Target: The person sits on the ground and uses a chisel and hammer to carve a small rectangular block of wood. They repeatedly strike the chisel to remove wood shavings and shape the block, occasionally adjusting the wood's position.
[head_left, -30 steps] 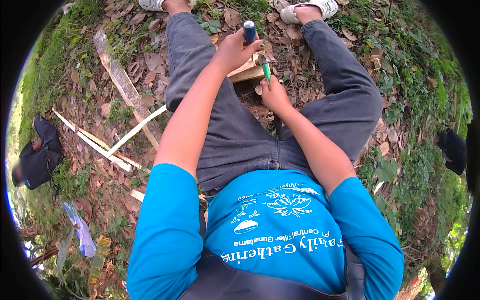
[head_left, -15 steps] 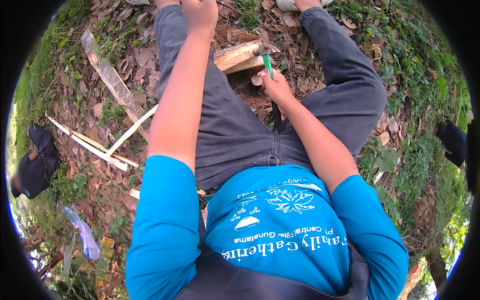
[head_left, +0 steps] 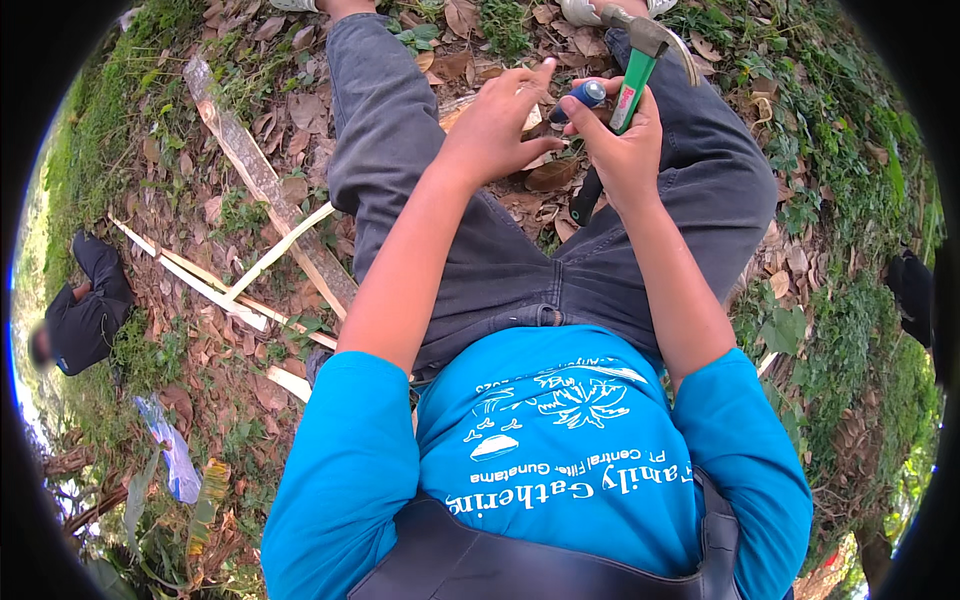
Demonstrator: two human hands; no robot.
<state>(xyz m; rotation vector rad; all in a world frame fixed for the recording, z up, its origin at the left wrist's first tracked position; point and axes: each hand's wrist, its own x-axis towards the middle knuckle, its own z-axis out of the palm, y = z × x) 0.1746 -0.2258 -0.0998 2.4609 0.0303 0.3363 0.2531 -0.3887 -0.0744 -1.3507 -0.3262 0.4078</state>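
Across the palm of the right hand point(head_left: 630, 160) slants a hammer point(head_left: 638, 75), its metal head and curved claw uppermost, its dark lower grip point(head_left: 586, 197) hanging below the fingers. That hand is closed round the green shaft, and its thumb and finger also pinch a blue-handled tool point(head_left: 578, 103) just left of the hammer; the tool's far end cannot be made out. The hammer should be stiff and top-heavy, most of its weight in the head, so the dark grip would likely give the surest hold, while the shaft near the head suits carrying. The blue handle looks smooth and hard, probably light, and might slip in a damp palm; best to wrap it round the middle. Farther left of the hammer, the left hand point(head_left: 490, 130) is wide, fingers spread, apparently holding nothing. Partly behind it, also left of the hammer, pale split wood point(head_left: 457, 110) shows. Well to the hammer's left, wood strips point(head_left: 280, 253) and a rough plank point(head_left: 240, 160) lie among dry leaves point(head_left: 305, 113).
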